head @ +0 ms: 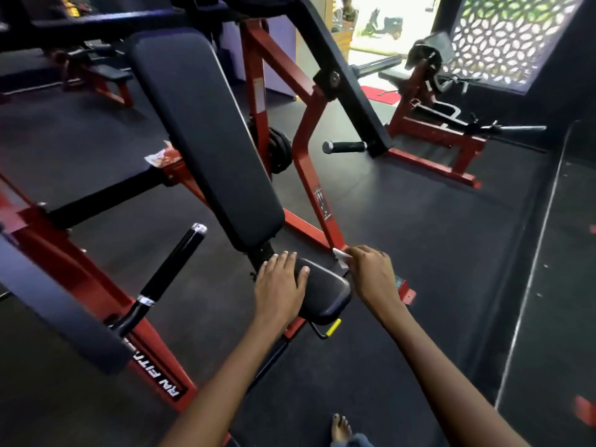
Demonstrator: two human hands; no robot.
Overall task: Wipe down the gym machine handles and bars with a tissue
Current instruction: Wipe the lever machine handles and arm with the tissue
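White tissue point(340, 255) sits bunched in your right hand point(371, 275), whose grip is pinching it between curled fingers, pressed to the foot of the red frame bar point(311, 175) just beside the seat pad point(325, 293). Your left hand point(279, 285) lies flat on that seat pad with its fingers relaxed and spread, holding nothing.

Taking the seat pad as the landmark: the red bar rises from its far right corner, up and away from you; the long back pad point(206, 130) climbs from its far edge; a black handle point(171, 266) with chrome ends stands to its left; a second black handle point(343, 146) pokes out well beyond it, past the red bar. A yellow-tipped adjustment lever point(330, 329) hangs just under its near edge.

To do this stroke well, I'd say fold the tissue so more of it meets the metal, since only a small corner shows beyond your fingers. Wrap it round the bar, not just the face, and draw it upward in one long pass. Lean on the left hand for balance. Both black handles look like they need attention next.
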